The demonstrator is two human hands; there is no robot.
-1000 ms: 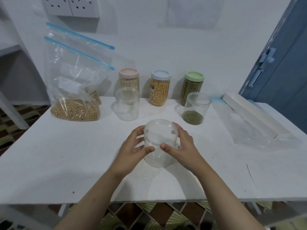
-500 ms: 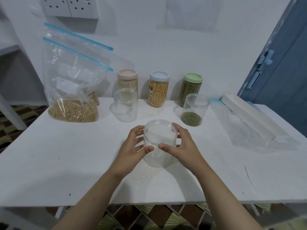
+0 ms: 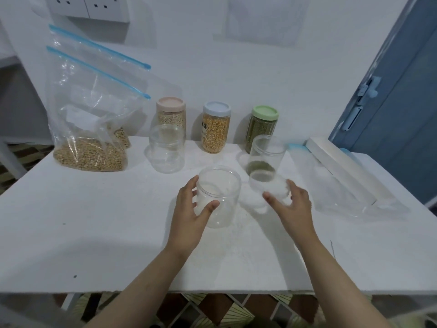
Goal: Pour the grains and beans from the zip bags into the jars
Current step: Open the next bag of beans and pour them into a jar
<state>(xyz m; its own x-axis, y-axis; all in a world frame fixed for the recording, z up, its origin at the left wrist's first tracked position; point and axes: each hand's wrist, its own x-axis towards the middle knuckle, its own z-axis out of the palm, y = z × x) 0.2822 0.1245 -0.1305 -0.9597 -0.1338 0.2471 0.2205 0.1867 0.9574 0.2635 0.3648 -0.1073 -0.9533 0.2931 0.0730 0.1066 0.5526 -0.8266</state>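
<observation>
Two hands: left hand (image 3: 189,209) grips clear round plastic jar (image 3: 218,196); right hand (image 3: 292,204) holds transparent lid (image 3: 269,187).

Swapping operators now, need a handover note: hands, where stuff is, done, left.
Left hand grips the empty front jar. Right hand holds its clear lid, just off the jar.
Done: three lidded jars at the back are full; an open jar holds some green beans.
Left: the zip bag of tan grains, a second bag behind it, and another empty jar.
</observation>
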